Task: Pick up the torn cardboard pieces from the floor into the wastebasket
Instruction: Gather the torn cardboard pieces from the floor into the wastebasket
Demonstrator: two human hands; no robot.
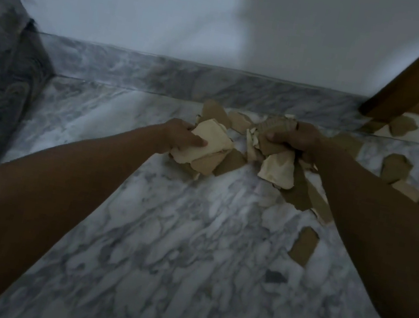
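L hand (183, 136) & R hand (294, 140) gripping cardboard pieces (279, 168)

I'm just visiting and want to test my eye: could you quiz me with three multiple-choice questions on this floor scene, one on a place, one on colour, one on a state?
1. Where do most loose cardboard pieces lie?
A. right of the hands
B. on the bed
C. left of the hands

2. The floor is:
A. red tile
B. grey-white marble
C. green carpet

3. The left hand is:
A. flat and empty
B. gripping a pale piece
C. out of view

Answers: 1 A, scraps spread toward the wooden frame; 2 B, veined grey and white; 3 B, thumb presses on the pale piece. The right hand grips a bundle too.
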